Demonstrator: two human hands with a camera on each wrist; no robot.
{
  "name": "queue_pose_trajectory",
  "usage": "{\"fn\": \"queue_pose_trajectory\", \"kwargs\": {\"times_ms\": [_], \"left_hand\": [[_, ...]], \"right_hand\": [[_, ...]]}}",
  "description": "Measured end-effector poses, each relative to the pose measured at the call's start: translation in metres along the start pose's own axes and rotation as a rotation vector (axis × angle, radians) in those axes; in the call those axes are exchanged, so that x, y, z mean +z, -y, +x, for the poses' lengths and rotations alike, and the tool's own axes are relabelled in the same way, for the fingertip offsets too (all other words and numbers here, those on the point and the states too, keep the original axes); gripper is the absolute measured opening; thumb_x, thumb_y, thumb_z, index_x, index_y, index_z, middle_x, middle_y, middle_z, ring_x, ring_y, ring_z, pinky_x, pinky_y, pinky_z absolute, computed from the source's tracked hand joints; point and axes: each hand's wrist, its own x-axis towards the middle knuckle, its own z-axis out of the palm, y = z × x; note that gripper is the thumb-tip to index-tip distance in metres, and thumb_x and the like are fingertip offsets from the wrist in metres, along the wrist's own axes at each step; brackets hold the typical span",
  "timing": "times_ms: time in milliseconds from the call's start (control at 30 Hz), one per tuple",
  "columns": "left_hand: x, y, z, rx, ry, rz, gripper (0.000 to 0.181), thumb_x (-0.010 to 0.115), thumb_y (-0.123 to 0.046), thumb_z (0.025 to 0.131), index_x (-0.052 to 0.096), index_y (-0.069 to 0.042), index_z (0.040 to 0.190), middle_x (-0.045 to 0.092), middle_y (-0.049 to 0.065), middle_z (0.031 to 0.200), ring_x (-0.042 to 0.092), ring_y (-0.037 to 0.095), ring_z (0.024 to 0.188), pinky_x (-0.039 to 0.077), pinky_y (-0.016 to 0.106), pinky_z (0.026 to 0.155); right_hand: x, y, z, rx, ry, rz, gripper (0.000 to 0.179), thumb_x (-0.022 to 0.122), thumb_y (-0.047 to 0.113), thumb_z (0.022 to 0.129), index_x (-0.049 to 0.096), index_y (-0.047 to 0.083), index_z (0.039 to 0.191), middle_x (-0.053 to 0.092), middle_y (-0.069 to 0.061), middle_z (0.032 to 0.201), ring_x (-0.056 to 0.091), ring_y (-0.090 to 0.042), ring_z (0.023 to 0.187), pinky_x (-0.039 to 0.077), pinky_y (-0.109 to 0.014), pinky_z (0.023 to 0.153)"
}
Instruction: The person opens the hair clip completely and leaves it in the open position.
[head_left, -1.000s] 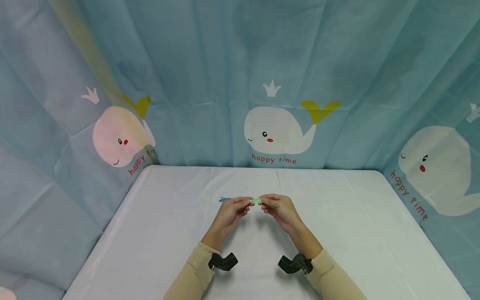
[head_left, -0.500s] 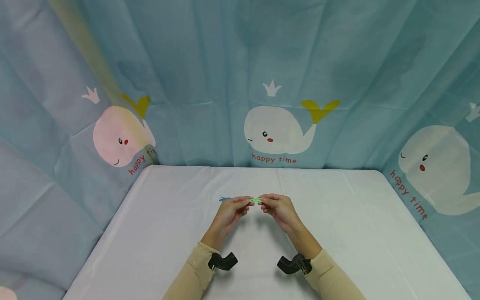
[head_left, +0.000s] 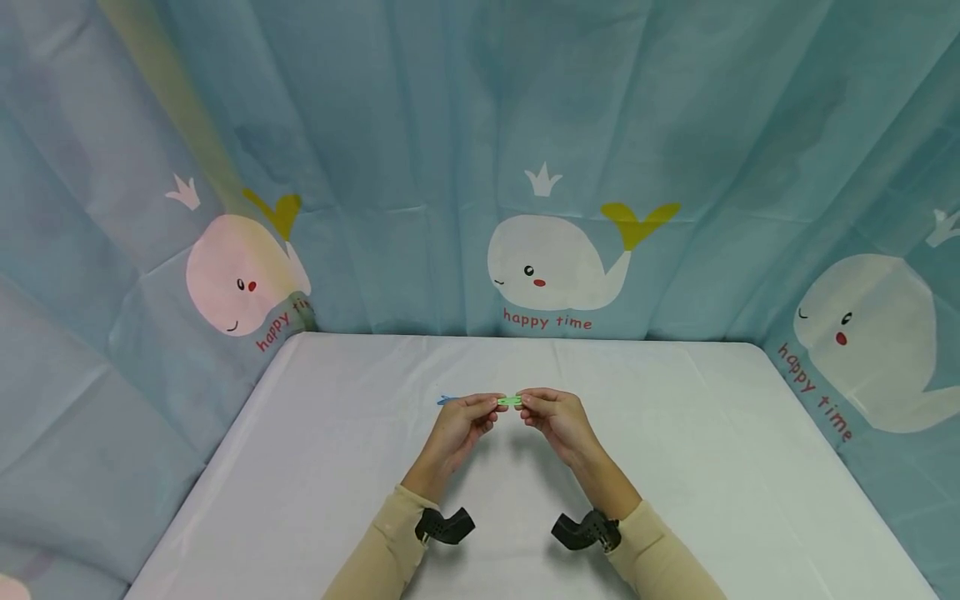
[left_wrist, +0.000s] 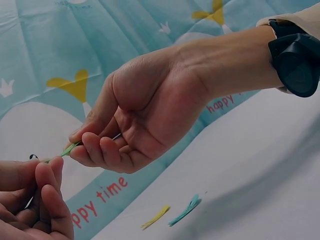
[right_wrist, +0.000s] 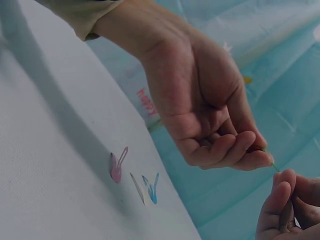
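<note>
Fingers: left hand [head_left: 457,427] and right hand [head_left: 561,423] pinch a green clip [head_left: 510,401], left kinda blocking a blue clip [head_left: 446,400], pink clip [right_wrist: 116,173] near it.

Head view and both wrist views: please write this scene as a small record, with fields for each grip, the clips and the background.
Left grip: pinches one end of the green clip
Right grip: pinches the other end
Green clip position: held above the white table
Table, left wrist view: yellow clip beside teal clip
Table, right wrist view: pink clip, pale clip, blue clip
Pale and blue touching: cannot tell
Background: blue cloth, printed whales, "happy time"
</note>
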Motion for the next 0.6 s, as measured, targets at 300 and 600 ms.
{"fn": "queue_pose_trajectory", "kwargs": {"times_ms": [300, 600], "left_hand": [[0.0018, -0.0001, -0.0008, -0.008, 0.000, -0.030, 0.033, 0.061, -0.007, 0.094, 0.060, 0.013, 0.120, 0.072, -0.002, 0.084, 0.058, 0.008, 0.075, 0.050, 0.018, 0.070], [0.0020, 0.0052, 0.0010, -0.010, 0.004, -0.069, 0.032, 0.061, -0.008, 0.094, 0.061, 0.011, 0.119, 0.071, -0.001, 0.085, 0.057, 0.007, 0.074, 0.050, 0.018, 0.070]], "right_hand": [[-0.0010, 0.0016, -0.0004, -0.008, 0.003, -0.001, 0.014, 0.061, 0.000, 0.092, 0.068, -0.008, 0.101, 0.069, 0.000, 0.076, 0.062, -0.007, 0.066, 0.054, -0.018, 0.064], [-0.0017, 0.0013, -0.0007, 0.001, -0.005, 0.000, 0.013, 0.061, 0.001, 0.092, 0.069, -0.007, 0.100, 0.069, 0.000, 0.075, 0.062, -0.007, 0.065, 0.053, -0.018, 0.063]]}}
